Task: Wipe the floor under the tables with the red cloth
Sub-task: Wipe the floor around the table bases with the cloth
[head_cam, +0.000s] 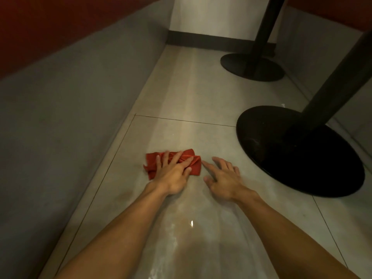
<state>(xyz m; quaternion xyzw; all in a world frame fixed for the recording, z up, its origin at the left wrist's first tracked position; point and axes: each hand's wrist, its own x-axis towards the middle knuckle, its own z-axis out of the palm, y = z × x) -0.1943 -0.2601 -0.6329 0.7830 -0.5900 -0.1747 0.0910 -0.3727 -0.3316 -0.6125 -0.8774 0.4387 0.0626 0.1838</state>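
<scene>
Looking down at the floor [181, 97], I've got both forearms stretched fwd. Left hand [173, 174] lies flat on the red cloth [193, 156], fingers straight & spread, palm pressing it onto the tile; nothing curled round it, no pinch. Cloth is folded & creased, approx mid-frame, closer to the grey side panel [70, 107] at left than to the table bases at right. Right hand [223, 178] is also spread wide, planted on bare tile just right of the cloth & holding nothing. Its index tip sits right by the cloth's right edge; can't tell if it touches. Near black round base [291, 154] is right of the right hand, w/ its post [338, 81] rising up to the right. A 2nd base [251, 67] & post [265, 27] stand farther back, near the white far wall [211, 15] & its dark skirting [201, 39]. Pale streaks [171, 228] show on the tile betw. my forearms, w/ one small bright glint.
</scene>
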